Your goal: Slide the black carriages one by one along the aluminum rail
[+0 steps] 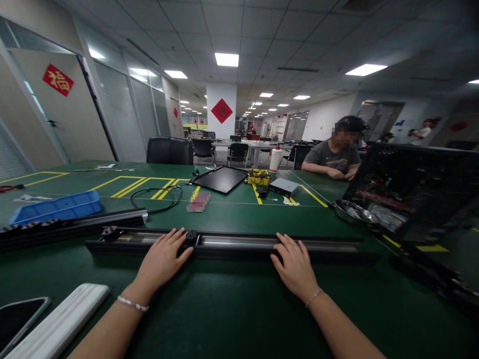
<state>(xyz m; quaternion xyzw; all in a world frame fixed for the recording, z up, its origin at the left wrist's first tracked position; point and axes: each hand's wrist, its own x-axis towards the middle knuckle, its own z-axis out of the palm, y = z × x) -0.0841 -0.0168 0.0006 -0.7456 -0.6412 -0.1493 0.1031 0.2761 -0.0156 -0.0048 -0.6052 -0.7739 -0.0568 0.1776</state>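
A long black rail (239, 243) with a shiny metal strip along its channel lies lengthwise on the green table in front of me. My left hand (163, 257) lies over its left half, fingers stretched across it and thumb next to a small black block (192, 237) set in the channel. Toward the right part of the rail, my right hand (294, 262) rests with fingers apart, fingertips touching the rail. Both palms face down, and their undersides are hidden. Another black fitting (110, 232) sits at the rail's left end.
A second dark rail (93, 222) and a blue tray (56, 207) lie to the left. Nearer are a white bar (65, 319) and a phone (18, 319). On the right stand a metal bowl (352, 212) and a large black open casing (419, 189). A person (335, 154) sits across the table.
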